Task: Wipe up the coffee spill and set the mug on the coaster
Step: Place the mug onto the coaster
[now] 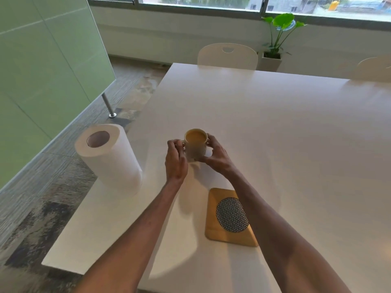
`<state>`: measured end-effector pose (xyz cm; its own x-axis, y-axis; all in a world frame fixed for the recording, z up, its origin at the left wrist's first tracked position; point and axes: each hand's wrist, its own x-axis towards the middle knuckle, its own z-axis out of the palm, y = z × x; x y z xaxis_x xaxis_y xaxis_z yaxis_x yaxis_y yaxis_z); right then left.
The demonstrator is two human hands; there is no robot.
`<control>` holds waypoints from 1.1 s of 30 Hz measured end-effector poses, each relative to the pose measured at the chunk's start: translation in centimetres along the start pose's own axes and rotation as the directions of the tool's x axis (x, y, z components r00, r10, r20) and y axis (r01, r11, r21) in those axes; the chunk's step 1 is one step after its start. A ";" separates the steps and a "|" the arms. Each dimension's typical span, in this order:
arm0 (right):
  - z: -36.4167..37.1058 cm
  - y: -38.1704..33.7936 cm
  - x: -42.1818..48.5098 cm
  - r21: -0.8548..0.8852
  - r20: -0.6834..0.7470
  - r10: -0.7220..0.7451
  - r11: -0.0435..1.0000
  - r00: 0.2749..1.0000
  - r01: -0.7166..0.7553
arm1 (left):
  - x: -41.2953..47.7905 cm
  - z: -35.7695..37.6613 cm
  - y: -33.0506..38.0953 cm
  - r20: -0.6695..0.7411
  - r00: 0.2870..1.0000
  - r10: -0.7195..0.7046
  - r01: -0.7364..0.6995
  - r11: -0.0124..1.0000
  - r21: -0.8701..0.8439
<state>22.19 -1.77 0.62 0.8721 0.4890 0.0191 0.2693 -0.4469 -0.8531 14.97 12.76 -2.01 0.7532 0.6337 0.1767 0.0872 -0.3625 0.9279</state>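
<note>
A white mug (195, 145) full of light brown coffee stands upright on the white table (275, 134). My left hand (176, 160) is at the mug's left side, fingers curled at the handle. My right hand (215, 154) wraps the mug's right side, thumb low on its front. Nearer to me, a square wooden coaster (213, 229) with a round woven black-and-white inset (231, 214) lies flat, partly hidden by my right forearm. An upright paper towel roll (110, 159) stands at the table's left edge. I see no spill on the table.
The table's left edge drops to a patterned floor (53, 187). A green glass partition (42, 70) stands at the left. White chairs (227, 57) are tucked in at the far side, and a potted plant (275, 43) stands by the window.
</note>
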 end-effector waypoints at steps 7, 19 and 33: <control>0.3 0.1 0.6 0.010 -0.028 -0.003 1.000 1.000 0.003 | 0.8 0.1 -0.7 0.036 0.999 -0.016 0.014 0.999 0.051; -0.3 0.2 -1.1 -0.028 -0.088 -0.026 0.999 0.996 0.024 | -0.1 -0.6 0.3 0.106 0.994 0.000 0.000 1.000 -0.005; -2.3 -0.4 -9.6 -0.051 -0.210 -0.017 0.999 0.978 0.006 | -6.6 -1.1 3.1 0.170 0.985 0.019 -0.010 0.998 -0.057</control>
<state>14.59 -8.00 2.00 0.9336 0.3287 0.1425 0.2955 -0.4815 -0.8252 9.57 8.21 0.07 0.8546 0.5011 0.1360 0.0429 -0.3290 0.9433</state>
